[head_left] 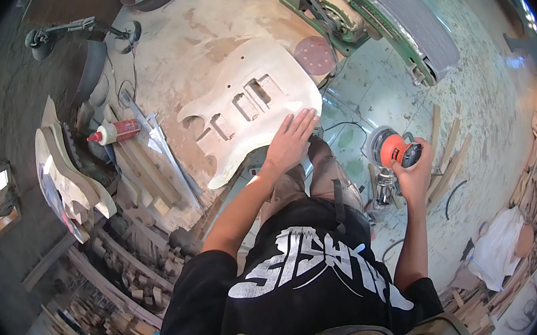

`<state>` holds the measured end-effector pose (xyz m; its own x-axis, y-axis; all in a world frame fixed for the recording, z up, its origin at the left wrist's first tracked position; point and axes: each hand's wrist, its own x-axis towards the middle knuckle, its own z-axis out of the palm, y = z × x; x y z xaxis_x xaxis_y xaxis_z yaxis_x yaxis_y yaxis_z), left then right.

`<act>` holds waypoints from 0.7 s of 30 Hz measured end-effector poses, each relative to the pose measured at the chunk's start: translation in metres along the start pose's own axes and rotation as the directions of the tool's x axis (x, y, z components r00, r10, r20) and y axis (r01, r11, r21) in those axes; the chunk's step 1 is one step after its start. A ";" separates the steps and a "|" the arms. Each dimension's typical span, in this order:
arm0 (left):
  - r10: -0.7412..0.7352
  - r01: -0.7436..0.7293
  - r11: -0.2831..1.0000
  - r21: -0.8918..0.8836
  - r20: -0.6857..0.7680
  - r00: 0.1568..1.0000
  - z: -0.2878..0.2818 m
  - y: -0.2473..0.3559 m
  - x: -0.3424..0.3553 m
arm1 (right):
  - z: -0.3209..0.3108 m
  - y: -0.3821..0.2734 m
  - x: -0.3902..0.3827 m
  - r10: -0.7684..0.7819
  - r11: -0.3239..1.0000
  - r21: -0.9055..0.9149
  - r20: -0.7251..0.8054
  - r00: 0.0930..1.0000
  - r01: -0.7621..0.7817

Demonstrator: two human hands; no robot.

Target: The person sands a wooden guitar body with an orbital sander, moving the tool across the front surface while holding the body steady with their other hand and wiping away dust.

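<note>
A pale wooden electric guitar body (261, 116) lies flat on the dusty workbench, with several routed cavities and small holes in its face. My left hand (292, 137) rests flat on its near right edge, fingers stretched out and holding nothing. Off to the right, beyond the bench edge, my right hand (414, 176) grips an orange and black random orbital sander (391, 149) by its top. The sander's round pad is tilted away to the left, apart from the guitar body. A round reddish sanding disc (315, 56) with holes lies by the body's far end.
A white glue bottle (115, 132) with a red tip lies left, near metal rulers (166, 157) and wood strips. Curved guitar-body pieces (71, 173) stand at the bench's left edge. A green belt-driven machine (356, 20) stands at the back. Wooden strips (451, 157) lie on the floor right.
</note>
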<state>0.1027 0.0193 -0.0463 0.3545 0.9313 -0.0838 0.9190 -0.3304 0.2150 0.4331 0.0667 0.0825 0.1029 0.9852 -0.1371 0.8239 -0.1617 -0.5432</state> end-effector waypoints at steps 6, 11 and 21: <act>-0.147 0.138 0.985 -0.101 -0.087 0.985 -0.007 -0.007 0.035 | -0.003 0.004 -0.023 0.065 0.998 -0.016 0.000 0.998 -0.065; -0.567 0.509 0.813 -0.283 -0.186 0.803 -0.002 -0.029 0.028 | -0.008 0.010 -0.041 0.110 0.994 0.007 -0.002 0.994 -0.110; -0.363 0.346 0.927 -0.144 -0.109 0.925 -0.019 -0.030 -0.007 | -0.010 0.013 -0.054 0.142 0.990 0.025 -0.042 0.989 -0.141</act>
<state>0.0694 0.0256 -0.0336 -0.0242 0.9985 -0.0493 0.9499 0.0383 0.3102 0.4435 0.0116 0.0909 0.2422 0.9538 -0.1777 0.7869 -0.3002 -0.5392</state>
